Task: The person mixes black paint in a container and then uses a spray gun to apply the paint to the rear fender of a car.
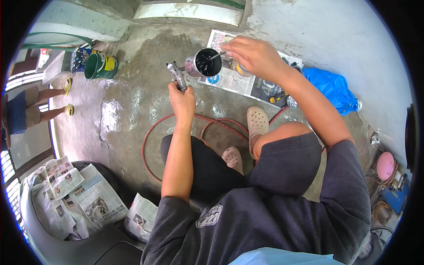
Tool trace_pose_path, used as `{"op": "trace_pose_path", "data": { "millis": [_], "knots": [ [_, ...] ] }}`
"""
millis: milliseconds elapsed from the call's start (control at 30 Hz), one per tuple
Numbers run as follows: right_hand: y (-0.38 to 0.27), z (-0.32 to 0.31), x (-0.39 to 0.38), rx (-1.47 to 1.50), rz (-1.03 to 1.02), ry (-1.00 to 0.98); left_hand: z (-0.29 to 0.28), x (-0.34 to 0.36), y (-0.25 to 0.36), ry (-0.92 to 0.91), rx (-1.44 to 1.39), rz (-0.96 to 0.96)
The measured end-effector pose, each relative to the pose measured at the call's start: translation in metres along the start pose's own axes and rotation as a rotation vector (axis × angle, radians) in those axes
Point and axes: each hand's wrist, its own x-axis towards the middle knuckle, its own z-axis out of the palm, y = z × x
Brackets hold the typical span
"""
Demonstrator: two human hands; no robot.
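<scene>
My left hand is closed round the handle of a silver paint spray gun. Attached to the gun is an open metal cup, its mouth facing me, with black paint inside. Above and right of the cup, my right hand pinches a thin dark stirring stick, whose lower end dips into the paint. Partly hidden beneath that hand, a round can stands on newspaper sheets spread over the floor.
A red hose loops over the wet concrete near my feet. To the right lie a blue plastic bag and a small yellow tool. A green bucket stands far left, near another person's legs. Newspaper covers a vehicle part lower left.
</scene>
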Motion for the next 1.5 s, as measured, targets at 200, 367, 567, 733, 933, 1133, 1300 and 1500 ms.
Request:
{"op": "trace_pose_path", "data": {
  "millis": [200, 367, 567, 733, 933, 1133, 1300, 1500],
  "knots": [
    [0.012, 0.018, -0.013, 0.222, 0.298, 0.126, 0.003, -0.01, 0.02, 0.004, 0.055, -0.037],
    [0.016, 0.039, -0.036, 1.013, 1.083, -0.004, 0.01, -0.005, 0.001, 0.061, 0.17, 0.083],
    [0.018, -0.001, -0.035, 0.967, 1.018, 0.125, 0.014, 0.008, -0.011, -0.166, -0.033, -0.176],
    [0.005, -0.041, -0.02, 0.826, 0.848, 0.18, 0.016, 0.013, -0.016, -0.425, -0.264, -0.355],
    [-0.014, -0.062, -0.006, 0.662, 0.711, 0.154, 0.007, 0.009, -0.001, -0.617, -0.468, -0.453],
    [-0.017, -0.059, -0.001, 0.623, 0.652, 0.109, 0.005, 0.006, 0.005, -0.622, -0.509, -0.508],
    [-0.016, -0.058, 0.002, 0.584, 0.623, 0.105, 0.004, 0.007, 0.004, -0.638, -0.502, -0.506],
    [-0.011, -0.059, 0.001, 0.538, 0.612, 0.106, 0.003, 0.007, 0.003, -0.645, -0.486, -0.507]
  ]
}}
